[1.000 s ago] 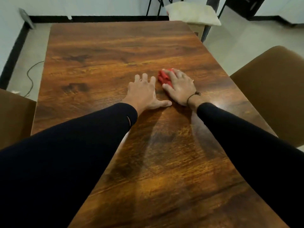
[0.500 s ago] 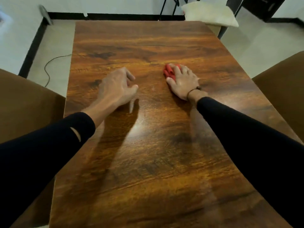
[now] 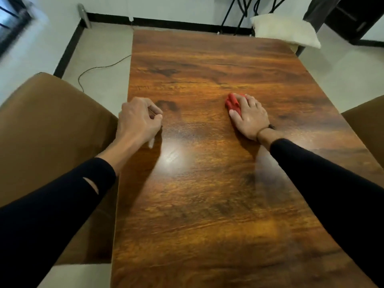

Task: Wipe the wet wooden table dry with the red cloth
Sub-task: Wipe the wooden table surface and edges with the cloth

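Observation:
The wooden table [image 3: 207, 194] fills the middle of the view, with a glossy sheen near its left-centre. A small bunched red cloth [image 3: 231, 102] lies on the table right of centre. My right hand [image 3: 250, 117] presses flat on it with straight fingers, and the cloth shows past my fingertips and thumb. My left hand [image 3: 138, 119] is at the table's left edge with its fingers loosely curled, holding nothing.
A brown upholstered chair [image 3: 52, 132] stands close against the table's left side and another brown chair [image 3: 367, 125] at the right. A white cushion [image 3: 284, 30] sits on a seat beyond the far right corner. A thin cable [image 3: 99, 67] trails over the floor at the left.
My left hand has lifted off its flat rest beside the cloth, moved left to the table's edge and curled its fingers. My right hand stays pressed on the red cloth.

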Demonstrator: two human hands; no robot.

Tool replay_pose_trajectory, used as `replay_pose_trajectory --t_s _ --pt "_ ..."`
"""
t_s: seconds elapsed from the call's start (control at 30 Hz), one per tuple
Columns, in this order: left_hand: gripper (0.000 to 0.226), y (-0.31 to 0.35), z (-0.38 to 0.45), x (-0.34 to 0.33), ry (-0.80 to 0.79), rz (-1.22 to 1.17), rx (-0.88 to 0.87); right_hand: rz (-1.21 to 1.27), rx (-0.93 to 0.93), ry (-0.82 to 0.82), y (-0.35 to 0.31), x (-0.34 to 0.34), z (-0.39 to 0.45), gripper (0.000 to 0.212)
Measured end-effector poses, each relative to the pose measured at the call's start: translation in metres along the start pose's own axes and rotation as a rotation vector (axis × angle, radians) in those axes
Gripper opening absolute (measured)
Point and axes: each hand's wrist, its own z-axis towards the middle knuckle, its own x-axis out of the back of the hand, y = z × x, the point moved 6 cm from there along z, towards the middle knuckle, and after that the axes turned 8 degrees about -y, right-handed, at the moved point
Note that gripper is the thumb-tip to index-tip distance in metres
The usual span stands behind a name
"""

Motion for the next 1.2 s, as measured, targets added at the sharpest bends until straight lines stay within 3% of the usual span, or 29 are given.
replay_pose_trajectory --t_s 0.1,0.23,0.4,0.57,0.67,0.77,0.87,1.0,1.1,1.2 --pt "0.009 -0.024 -0.003 0.024 0.133 -0.059 0.169 -0.002 0.071 -0.014 -0.071 -0.019 0.016 0.07" --pt "0.018 -0.051 -0.012 0.035 0.143 -0.08 0.332 -0.048 0.41 -0.093 -0.158 -0.058 -0.039 0.067" --pt "0.02 -0.064 -0.03 0.02 -0.004 -0.07 0.397 -0.117 0.626 -0.222 -0.139 -0.059 -0.112 0.066" --pt "0.042 -0.073 -0.043 0.015 -0.007 -0.358 0.563 -0.111 0.436 -0.167 -0.128 -0.04 -0.053 0.069" --pt "0.067 -0.081 -0.054 0.012 -0.018 -0.586 0.67 -0.078 0.32 -0.11 -0.185 -0.054 -0.022 0.065" --pt "0.084 -0.085 -0.065 0.013 -0.022 -0.696 0.706 -0.083 0.424 -0.15 -0.249 -0.075 -0.042 0.065" --pt "0.085 -0.08 -0.076 0.017 -0.014 -0.659 0.681 -0.121 0.61 -0.226 -0.263 -0.089 -0.109 0.068" --pt "0.085 -0.065 -0.098 0.018 -0.044 -0.592 0.623 -0.159 0.825 -0.364 -0.22 -0.087 -0.203 0.064" --pt "0.093 -0.057 -0.12 0.014 -0.116 -0.574 0.61 -0.232 0.737 -0.413 -0.19 -0.07 -0.195 0.068" --pt "0.097 -0.055 -0.141 0.01 -0.143 -0.569 0.594 -0.173 0.524 -0.311 -0.202 -0.065 -0.171 0.067"
